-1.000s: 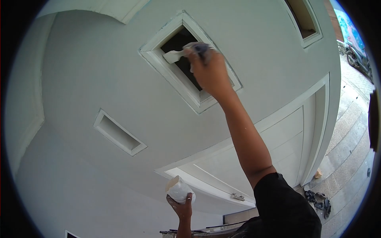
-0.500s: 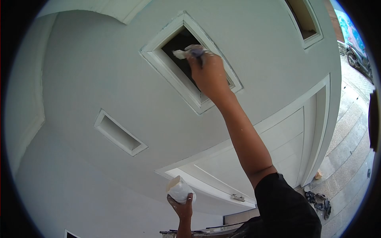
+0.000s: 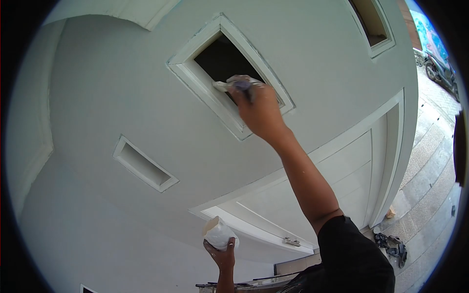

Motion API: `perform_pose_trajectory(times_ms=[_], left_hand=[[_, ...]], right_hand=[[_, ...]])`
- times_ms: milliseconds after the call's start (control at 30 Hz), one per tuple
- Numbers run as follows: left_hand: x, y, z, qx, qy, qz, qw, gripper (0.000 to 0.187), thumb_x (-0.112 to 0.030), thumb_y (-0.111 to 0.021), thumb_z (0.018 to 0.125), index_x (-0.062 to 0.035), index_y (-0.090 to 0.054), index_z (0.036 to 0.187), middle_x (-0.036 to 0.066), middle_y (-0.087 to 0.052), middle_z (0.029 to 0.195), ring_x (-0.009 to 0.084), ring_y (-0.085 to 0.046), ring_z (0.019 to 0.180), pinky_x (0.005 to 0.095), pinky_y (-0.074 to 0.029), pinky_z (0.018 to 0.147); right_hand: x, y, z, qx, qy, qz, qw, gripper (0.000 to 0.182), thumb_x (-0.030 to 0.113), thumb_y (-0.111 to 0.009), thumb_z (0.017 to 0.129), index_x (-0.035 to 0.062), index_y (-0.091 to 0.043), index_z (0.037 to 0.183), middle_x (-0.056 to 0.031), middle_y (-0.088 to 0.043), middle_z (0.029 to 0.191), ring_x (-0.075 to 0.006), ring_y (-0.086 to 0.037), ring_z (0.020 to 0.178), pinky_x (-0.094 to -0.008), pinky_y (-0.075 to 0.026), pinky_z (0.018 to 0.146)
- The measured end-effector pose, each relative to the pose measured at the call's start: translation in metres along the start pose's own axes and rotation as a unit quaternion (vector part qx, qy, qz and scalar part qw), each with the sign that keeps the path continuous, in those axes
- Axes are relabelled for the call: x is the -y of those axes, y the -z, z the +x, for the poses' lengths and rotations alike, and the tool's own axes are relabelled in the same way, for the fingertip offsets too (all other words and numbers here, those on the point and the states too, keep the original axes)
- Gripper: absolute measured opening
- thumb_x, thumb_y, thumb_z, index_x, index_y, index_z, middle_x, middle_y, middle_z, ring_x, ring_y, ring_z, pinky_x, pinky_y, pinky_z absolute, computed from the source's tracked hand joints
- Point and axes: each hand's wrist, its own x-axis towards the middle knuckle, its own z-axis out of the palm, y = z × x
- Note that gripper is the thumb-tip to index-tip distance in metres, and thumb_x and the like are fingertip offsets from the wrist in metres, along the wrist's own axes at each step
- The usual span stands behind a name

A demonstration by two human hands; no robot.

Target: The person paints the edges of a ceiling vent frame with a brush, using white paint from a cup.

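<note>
My right hand [image 3: 259,105], speckled with white paint, is closed around a paintbrush [image 3: 221,86] with white-coated bristles. The brush tip points left, right at the inner left side of a white window frame [image 3: 181,73]. Behind the hand the window opening is dark. Lower down, my left hand [image 3: 223,255] grips a white plastic tub [image 3: 219,234] from below and the side. The tub is tilted, its open mouth facing up and left, and what it holds is hidden.
A smaller framed recess [image 3: 146,163] lies left in the grey wall [image 3: 107,88]. Another framed opening [image 3: 373,27] is at upper right. Below the arm stands a white door [image 3: 342,180] with a metal handle [image 3: 291,241]. Sandals [image 3: 398,251] lie on the paving; a motorbike [image 3: 439,73] is farther off.
My right hand and the brush have moved downward along the window opening, closer to the frame's left side. The left hand still holds the tub, and the view has shifted slightly.
</note>
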Motion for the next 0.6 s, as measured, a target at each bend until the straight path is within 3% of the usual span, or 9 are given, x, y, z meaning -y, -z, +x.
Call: perform_pose_trajectory(times_ms=[33, 100, 133, 200, 333, 433, 500, 533, 600], left_hand=[[0.000, 0.001, -0.001, 0.000, 0.000, 0.000, 1.000, 0.102, -0.016, -0.084, 0.078, 0.0053, -0.020, 0.155, 0.026, -0.040, 0.148, 0.0398, -0.047, 0.135, 0.0497, -0.041, 0.114], [0.000, 0.000, -0.001, -0.013, 0.001, -0.001, 1.000, 0.100, -0.015, -0.084, 0.077, 0.0051, -0.023, 0.154, 0.025, -0.041, 0.146, 0.0394, -0.048, 0.133, 0.0497, -0.042, 0.113], [0.000, -0.001, 0.000, -0.014, 0.001, -0.001, 1.000, 0.100, -0.015, -0.084, 0.077, 0.0051, -0.023, 0.154, 0.025, -0.041, 0.146, 0.0394, -0.048, 0.133, 0.0497, -0.042, 0.113], [0.002, -0.001, 0.000, -0.015, 0.001, -0.011, 1.000, 0.099, -0.015, -0.084, 0.077, 0.0047, -0.024, 0.153, 0.024, -0.043, 0.145, 0.0391, -0.048, 0.133, 0.0494, -0.043, 0.112], [-0.001, 0.000, 0.001, -0.006, 0.000, -0.016, 1.000, 0.103, -0.013, -0.089, 0.073, 0.0043, -0.023, 0.150, 0.023, -0.039, 0.141, 0.0382, -0.048, 0.131, 0.0493, -0.045, 0.111], [-0.003, -0.001, -0.002, -0.009, -0.012, 0.003, 1.000, 0.099, -0.014, -0.084, 0.077, 0.0044, -0.024, 0.154, 0.024, -0.043, 0.144, 0.0390, -0.049, 0.132, 0.0496, -0.043, 0.112], [-0.003, -0.001, -0.001, -0.007, -0.001, -0.004, 1.000, 0.099, -0.014, -0.084, 0.077, 0.0048, -0.023, 0.154, 0.025, -0.043, 0.144, 0.0392, -0.048, 0.133, 0.0494, -0.042, 0.113], [-0.003, -0.002, -0.001, -0.007, -0.001, -0.003, 1.000, 0.099, -0.014, -0.084, 0.077, 0.0048, -0.023, 0.154, 0.025, -0.043, 0.144, 0.0392, -0.048, 0.133, 0.0494, -0.042, 0.113], [-0.003, -0.001, -0.002, -0.009, 0.004, -0.012, 1.000, 0.101, -0.016, -0.084, 0.078, 0.0050, -0.022, 0.154, 0.025, -0.042, 0.145, 0.0396, -0.048, 0.133, 0.0493, -0.042, 0.113]], right_hand=[[0.010, 0.009, 0.000, 0.000, 0.000, 0.000, 1.000, 0.019, 0.012, -0.066, 0.100, -0.0043, -0.073, 0.106, -0.0197, -0.070, 0.080, -0.0285, -0.062, 0.065, -0.0370, -0.051, 0.067], [0.030, 0.034, 0.001, 0.043, -0.225, 0.048, 0.972, 0.018, 0.011, -0.066, 0.099, -0.0052, -0.072, 0.106, -0.0227, -0.071, 0.083, -0.0373, -0.065, 0.069, -0.0399, -0.053, 0.070], [0.028, 0.031, 0.002, 0.043, -0.225, 0.048, 0.972, 0.018, 0.011, -0.066, 0.099, -0.0052, -0.072, 0.106, -0.0227, -0.071, 0.083, -0.0373, -0.065, 0.069, -0.0399, -0.053, 0.070], [0.020, 0.019, 0.003, -0.014, -0.124, 0.012, 0.992, 0.019, 0.011, -0.066, 0.099, -0.0060, -0.072, 0.105, -0.0228, -0.070, 0.082, -0.0364, -0.065, 0.068, -0.0394, -0.053, 0.069], [0.012, -0.001, 0.007, 0.009, -0.056, -0.029, 0.998, 0.019, 0.012, -0.067, 0.099, -0.0067, -0.072, 0.103, -0.0212, -0.070, 0.081, -0.0302, -0.062, 0.063, -0.0372, -0.051, 0.066], [0.027, 0.019, -0.001, 0.013, -0.061, -0.006, 0.998, 0.021, 0.013, -0.067, 0.099, -0.0069, -0.073, 0.101, -0.0220, -0.071, 0.084, -0.0318, -0.064, 0.066, -0.0376, -0.052, 0.068], [0.042, 0.036, -0.001, 0.025, -0.204, 0.055, 0.977, 0.019, 0.012, -0.067, 0.099, -0.0059, -0.073, 0.100, -0.0235, -0.072, 0.089, -0.0383, -0.068, 0.074, -0.0394, -0.053, 0.072], [0.038, 0.033, 0.001, 0.024, -0.205, 0.055, 0.977, 0.019, 0.012, -0.067, 0.099, -0.0059, -0.073, 0.100, -0.0235, -0.072, 0.089, -0.0383, -0.068, 0.074, -0.0394, -0.053, 0.072], [0.022, 0.019, 0.010, -0.038, -0.056, 0.025, 0.997, 0.019, 0.013, -0.066, 0.100, -0.0042, -0.074, 0.103, -0.0223, -0.073, 0.089, -0.0377, -0.067, 0.075, -0.0389, -0.053, 0.073]])
